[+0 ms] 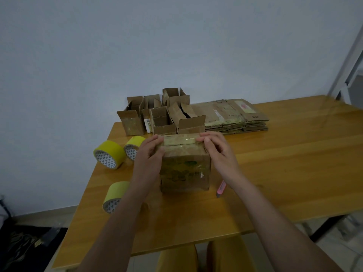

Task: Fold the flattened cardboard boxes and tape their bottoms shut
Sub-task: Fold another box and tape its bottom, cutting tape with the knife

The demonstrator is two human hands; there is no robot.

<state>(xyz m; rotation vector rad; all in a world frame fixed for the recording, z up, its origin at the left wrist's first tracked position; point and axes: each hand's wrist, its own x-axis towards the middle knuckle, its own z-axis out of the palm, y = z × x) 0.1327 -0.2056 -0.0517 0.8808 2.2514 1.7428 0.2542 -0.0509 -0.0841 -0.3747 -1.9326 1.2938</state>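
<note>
light: dim, flat, bluish cast | shadows: soft, faint | glare: weak sheen on table (pixel 284 154) (right side) | distortion: wide-angle bending at edges | focus: slightly soft

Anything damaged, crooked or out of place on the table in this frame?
Mostly wear. The box under both hands carries wrinkled old tape and a scuffed label. The stack of flat boxes has ragged, torn edges. One tape roll sits near the table's left edge. Nothing looks spilled.
</note>
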